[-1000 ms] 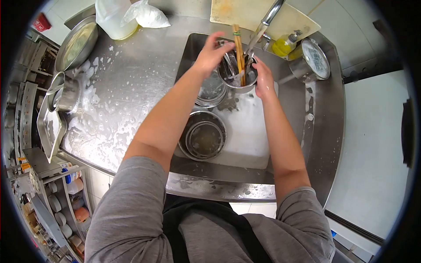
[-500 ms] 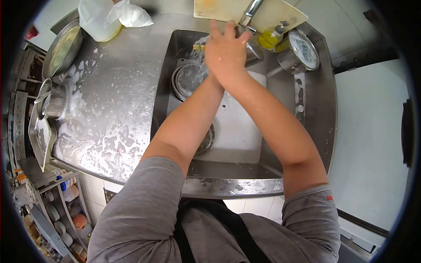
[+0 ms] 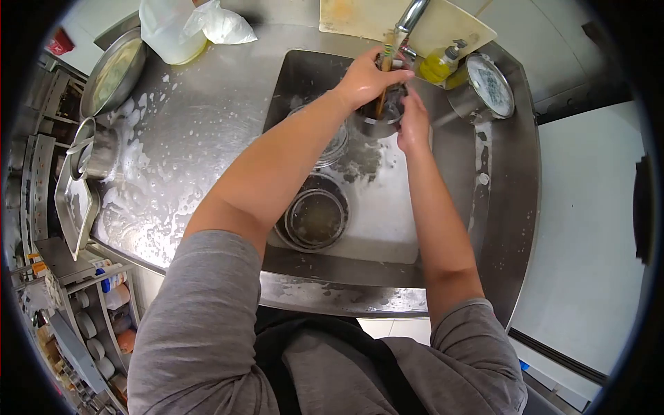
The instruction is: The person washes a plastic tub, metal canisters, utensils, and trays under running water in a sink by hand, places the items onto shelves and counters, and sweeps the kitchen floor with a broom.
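My left hand (image 3: pixel 365 81) is closed around some thin wooden sticks (image 3: pixel 387 61) with a green and yellow band, held upright under the tap. Their lower ends reach into a small metal container (image 3: pixel 377 126). My right hand (image 3: pixel 415 123) grips that container's right side, fingers curled around it and partly hidden. Below my hands in the sink (image 3: pixel 346 266), round metal-rimmed containers (image 3: pixel 317 218) sit in the lower left. More round pieces (image 3: pixel 332 149) lie under my left forearm, beside a white board or tray base (image 3: pixel 380 232).
A chrome tap (image 3: pixel 411 17) hangs over the sink. A yellow soap bottle (image 3: pixel 437 66) and a tilted soapy pot (image 3: pixel 490 86) stand at the back right. Left, the foamy steel counter (image 3: pixel 200 117) holds a big bowl (image 3: pixel 114 72), a plastic jug (image 3: pixel 169 31) and a metal pitcher (image 3: pixel 97 152).
My forearms were crossed and have come apart. The sticks have moved right and turned upright over the metal container, which my right hand has lowered and drawn toward me.
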Action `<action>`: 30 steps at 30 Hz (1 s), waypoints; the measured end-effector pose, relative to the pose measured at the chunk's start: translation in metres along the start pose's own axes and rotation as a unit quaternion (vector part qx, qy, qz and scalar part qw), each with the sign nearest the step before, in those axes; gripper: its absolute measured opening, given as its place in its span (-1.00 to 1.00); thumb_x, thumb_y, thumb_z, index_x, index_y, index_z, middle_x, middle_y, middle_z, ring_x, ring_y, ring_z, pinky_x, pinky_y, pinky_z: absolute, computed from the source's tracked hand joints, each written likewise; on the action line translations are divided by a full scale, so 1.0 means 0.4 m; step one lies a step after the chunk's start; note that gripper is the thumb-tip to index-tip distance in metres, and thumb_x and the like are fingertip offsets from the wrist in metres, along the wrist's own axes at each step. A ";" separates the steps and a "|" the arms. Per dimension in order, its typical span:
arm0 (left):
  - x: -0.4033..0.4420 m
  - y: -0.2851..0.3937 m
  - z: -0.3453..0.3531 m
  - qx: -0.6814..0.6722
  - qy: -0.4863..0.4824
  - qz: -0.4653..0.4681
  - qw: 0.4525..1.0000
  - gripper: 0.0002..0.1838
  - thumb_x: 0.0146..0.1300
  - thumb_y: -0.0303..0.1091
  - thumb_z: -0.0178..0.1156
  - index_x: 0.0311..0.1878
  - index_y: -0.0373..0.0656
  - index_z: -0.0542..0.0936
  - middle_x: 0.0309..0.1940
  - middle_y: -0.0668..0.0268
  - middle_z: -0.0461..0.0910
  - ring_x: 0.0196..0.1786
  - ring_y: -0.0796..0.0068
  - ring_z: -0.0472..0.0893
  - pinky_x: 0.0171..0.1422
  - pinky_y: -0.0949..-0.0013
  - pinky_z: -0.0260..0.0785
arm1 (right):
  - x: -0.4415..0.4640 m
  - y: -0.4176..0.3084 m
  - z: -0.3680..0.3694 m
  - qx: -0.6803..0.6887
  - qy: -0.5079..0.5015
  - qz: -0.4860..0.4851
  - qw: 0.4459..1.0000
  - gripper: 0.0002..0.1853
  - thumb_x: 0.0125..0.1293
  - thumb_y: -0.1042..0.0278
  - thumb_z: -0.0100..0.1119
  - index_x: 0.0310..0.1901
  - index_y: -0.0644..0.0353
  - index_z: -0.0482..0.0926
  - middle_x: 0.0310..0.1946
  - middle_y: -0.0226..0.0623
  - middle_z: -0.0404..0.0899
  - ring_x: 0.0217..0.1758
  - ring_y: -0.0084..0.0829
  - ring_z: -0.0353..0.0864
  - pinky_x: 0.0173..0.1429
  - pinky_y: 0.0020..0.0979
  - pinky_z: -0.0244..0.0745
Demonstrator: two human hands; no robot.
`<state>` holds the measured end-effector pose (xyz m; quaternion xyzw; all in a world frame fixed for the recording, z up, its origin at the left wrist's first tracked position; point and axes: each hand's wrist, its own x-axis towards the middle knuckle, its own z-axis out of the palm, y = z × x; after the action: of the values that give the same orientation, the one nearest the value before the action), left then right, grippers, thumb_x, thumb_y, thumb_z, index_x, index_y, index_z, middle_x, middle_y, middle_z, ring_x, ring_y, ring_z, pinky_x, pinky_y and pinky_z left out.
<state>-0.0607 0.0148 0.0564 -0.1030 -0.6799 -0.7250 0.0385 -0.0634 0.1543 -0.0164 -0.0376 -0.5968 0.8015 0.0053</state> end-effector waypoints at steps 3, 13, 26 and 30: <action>0.028 -0.027 -0.010 0.013 0.004 -0.015 1.000 -0.64 0.05 -0.30 0.33 -0.09 -0.21 0.52 -0.26 0.31 0.59 -0.20 0.56 0.53 -0.06 0.47 0.36 | -0.038 -0.007 0.022 0.022 0.009 0.050 0.998 -0.53 0.19 0.47 -0.10 0.16 0.41 0.32 -0.03 -0.15 0.47 -0.08 -0.41 0.51 -0.01 -0.45 0.43; 0.007 -0.029 -0.048 0.149 -0.072 0.029 0.986 -0.66 0.16 -0.37 0.23 0.02 -0.07 0.48 -0.27 0.39 0.52 -0.23 0.58 0.48 -0.06 0.47 0.36 | -0.045 -0.015 0.043 0.000 0.027 0.076 0.997 -0.54 0.18 0.43 -0.05 0.16 0.32 0.37 -0.09 -0.22 0.51 -0.12 -0.41 0.56 -0.04 -0.37 0.48; -0.056 -0.090 -0.119 -0.087 0.139 -0.099 0.982 -0.16 0.06 0.03 0.31 0.24 -0.37 0.22 0.23 -0.04 0.24 0.27 0.27 0.28 0.28 0.30 0.17 | -0.017 -0.054 0.059 0.098 -0.004 0.111 0.989 -0.60 0.24 0.41 -0.10 0.11 0.22 0.45 -0.17 -0.29 0.55 -0.14 -0.45 0.56 -0.11 -0.42 0.48; -0.075 -0.110 -0.053 -0.072 0.059 -0.146 0.985 -0.24 0.13 0.10 0.22 0.19 -0.34 0.30 0.01 0.17 0.48 0.09 0.39 0.45 0.17 0.31 0.27 | 0.013 -0.116 0.119 -0.258 -0.050 0.014 0.965 -0.65 0.16 0.40 -0.10 -0.06 0.20 0.59 -0.12 -0.20 0.58 -0.06 -0.36 0.54 0.00 -0.34 0.43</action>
<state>-0.0422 -0.0057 0.0062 0.0381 -0.6303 -0.7747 -0.0350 -0.0736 0.1225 0.0411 -0.0060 -0.7823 0.6212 -0.0453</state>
